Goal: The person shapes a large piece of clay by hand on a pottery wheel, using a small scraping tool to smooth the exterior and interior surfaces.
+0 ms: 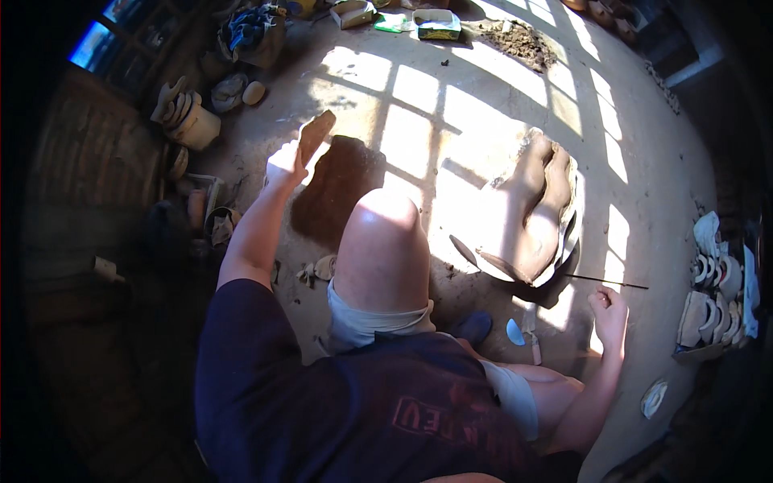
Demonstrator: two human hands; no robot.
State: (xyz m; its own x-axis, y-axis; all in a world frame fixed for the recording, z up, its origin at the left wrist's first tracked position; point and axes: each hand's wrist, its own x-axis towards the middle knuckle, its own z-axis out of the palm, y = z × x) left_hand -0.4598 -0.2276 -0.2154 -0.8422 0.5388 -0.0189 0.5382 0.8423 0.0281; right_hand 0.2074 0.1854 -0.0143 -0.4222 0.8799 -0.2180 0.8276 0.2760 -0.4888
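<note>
On the left, my left hand is closed round a flat brown piece, perhaps clay, tilted upward. Below it on the floor spreads a dark brown patch. My right hand is low on the right, its fingers curled together; what they hold, if anything, is too small to make out. A thin dark rod lies just beyond those fingertips. Between my hands, to the right of my raised knee, a large folded mass of brown clay rests on the floor, partly washed out by sunlight.
Near my foot lie a light blue oval piece and a pink-handled tool. Curved clay pieces are stacked at the right. A bucket stands at left; boxes and crumbled clay lie at the far side.
</note>
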